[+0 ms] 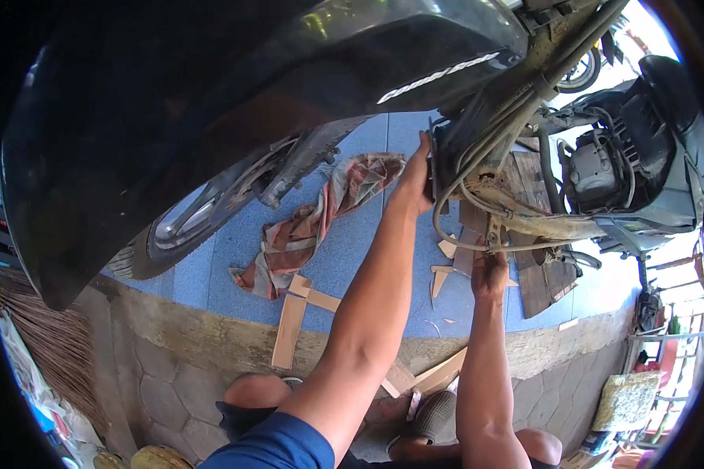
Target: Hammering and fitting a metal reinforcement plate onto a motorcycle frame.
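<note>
A partly stripped motor scooter fills the upper view, its body frame tube (551, 227) bare, with cables and hoses along it. My left hand (419, 181) is at the front of the frame, closed around the edge of a black flat panel (436, 160); its fingertips are partly hidden. My right hand (490, 275) reaches up from below to the underside of the frame, by a rusty metal bracket (493, 233). The fingers go out of sight behind the bracket and tube, so whether they grip anything does not show. A thin hose (446, 234) loops between the two hands.
A dark front fender (211, 117) overhangs the upper left above the front wheel (164, 242). On the blue tiles lie a crumpled plaid cloth (321, 219), cardboard strips (291, 328) and a worn wooden board (536, 273). A twig broom (47, 336) stands at left. The engine (602, 168) is exposed at right.
</note>
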### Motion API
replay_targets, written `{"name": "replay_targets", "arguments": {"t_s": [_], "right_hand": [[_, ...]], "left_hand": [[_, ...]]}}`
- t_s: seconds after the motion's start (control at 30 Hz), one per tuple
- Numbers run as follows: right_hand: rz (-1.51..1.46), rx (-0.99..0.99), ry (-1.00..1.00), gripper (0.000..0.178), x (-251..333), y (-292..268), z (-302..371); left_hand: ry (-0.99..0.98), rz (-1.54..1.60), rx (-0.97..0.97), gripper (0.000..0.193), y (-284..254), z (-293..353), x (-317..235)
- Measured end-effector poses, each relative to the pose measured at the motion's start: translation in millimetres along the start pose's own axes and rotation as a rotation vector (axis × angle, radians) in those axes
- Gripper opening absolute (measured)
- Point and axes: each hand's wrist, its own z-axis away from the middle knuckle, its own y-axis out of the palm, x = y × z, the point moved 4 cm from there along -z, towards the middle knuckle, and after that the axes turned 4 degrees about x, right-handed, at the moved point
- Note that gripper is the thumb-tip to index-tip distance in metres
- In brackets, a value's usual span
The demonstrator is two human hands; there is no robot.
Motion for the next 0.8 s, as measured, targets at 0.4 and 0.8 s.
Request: {"name": "replay_targets", "arguments": {"t_s": [0.4, 0.8], "right_hand": [[-0.028, -0.013, -0.009, 0.03, 2, 4, 2], [-0.026, 0.07, 0.016, 0.027, -10, 17, -2]], "left_hand": [[0.065, 0.222, 0.137, 0.072, -9, 2, 2], [0.031, -0.092, -0.008, 0.063, -21, 1, 5]]}}
